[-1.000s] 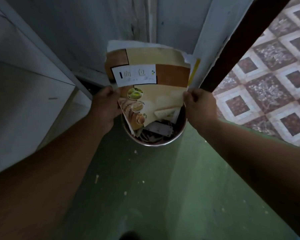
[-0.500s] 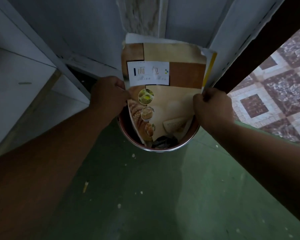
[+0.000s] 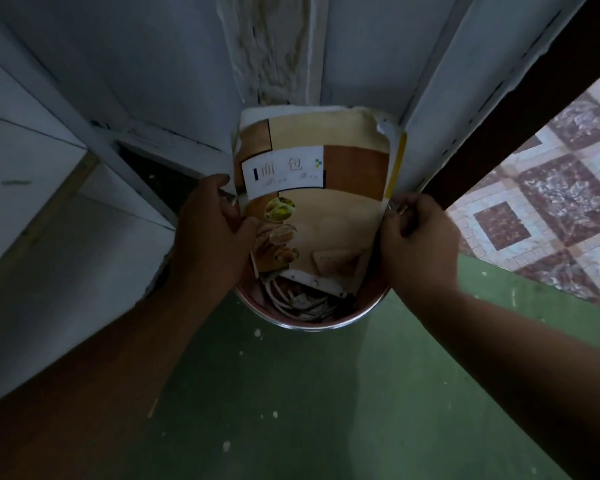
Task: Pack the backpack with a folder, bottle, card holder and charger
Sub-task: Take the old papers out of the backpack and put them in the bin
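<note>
A round bin (image 3: 305,325) with a shiny metal rim stands on the green floor in the corner. A beige and brown printed paper bag (image 3: 340,209) sticks up out of it, above crumpled scraps. My left hand (image 3: 208,233) is closed on the bin's left side, its fingers against the bag's edge. On the right side, my right hand (image 3: 420,240) is closed on the rim. I see no backpack, folder, bottle, card holder or charger in this view.
White panelled walls (image 3: 174,64) meet in a corner right behind the bin. A white cabinet (image 3: 49,237) stands at the left. A dark door frame (image 3: 520,109) runs diagonally at the right, with patterned floor tiles (image 3: 541,216) beyond it. The green floor (image 3: 291,393) lies below.
The bin, held in both hands, has come closer to the wall corner and sits higher in the view. Both hands kept their hold on its sides.
</note>
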`<state>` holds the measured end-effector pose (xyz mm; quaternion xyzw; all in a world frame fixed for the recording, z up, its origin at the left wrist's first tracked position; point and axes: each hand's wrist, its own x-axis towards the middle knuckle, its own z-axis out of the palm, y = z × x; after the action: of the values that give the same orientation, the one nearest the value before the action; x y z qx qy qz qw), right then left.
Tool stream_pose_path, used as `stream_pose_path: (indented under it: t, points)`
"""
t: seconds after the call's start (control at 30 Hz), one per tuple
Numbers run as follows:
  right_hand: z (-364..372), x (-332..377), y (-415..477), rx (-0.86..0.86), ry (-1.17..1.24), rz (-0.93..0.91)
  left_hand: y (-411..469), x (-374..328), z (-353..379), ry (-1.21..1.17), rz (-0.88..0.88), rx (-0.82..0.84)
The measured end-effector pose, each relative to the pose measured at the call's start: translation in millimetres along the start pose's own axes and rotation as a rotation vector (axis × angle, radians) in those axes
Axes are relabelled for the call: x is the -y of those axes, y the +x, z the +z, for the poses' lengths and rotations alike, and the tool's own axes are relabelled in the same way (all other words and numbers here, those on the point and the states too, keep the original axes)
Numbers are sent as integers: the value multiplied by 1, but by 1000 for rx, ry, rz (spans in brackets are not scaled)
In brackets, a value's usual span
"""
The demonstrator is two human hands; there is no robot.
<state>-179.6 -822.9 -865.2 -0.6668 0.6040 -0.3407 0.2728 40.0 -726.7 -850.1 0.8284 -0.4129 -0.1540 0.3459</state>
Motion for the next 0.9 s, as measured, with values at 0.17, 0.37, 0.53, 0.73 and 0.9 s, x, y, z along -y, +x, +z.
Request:
stream_pose_path:
  t: [0.17,0.37,0.53,0.73,0.9]
  points:
    - [-7,10,-5,-45,-30,-48,-2,-11,-12,-15,40,-35]
    - [-22,51,-3,4,0,-135,5,-41,-25,-38,83,-68]
    - [-52,91,-2,180,-35,-156,2,-84,-47,-60,97,-70]
    - [-100,136,4,189,-29,-187,-5,-144,-77,-23,176,-9]
    - [-164,184,20,310,-30,-257,-18,-200,-125,-80,163,51]
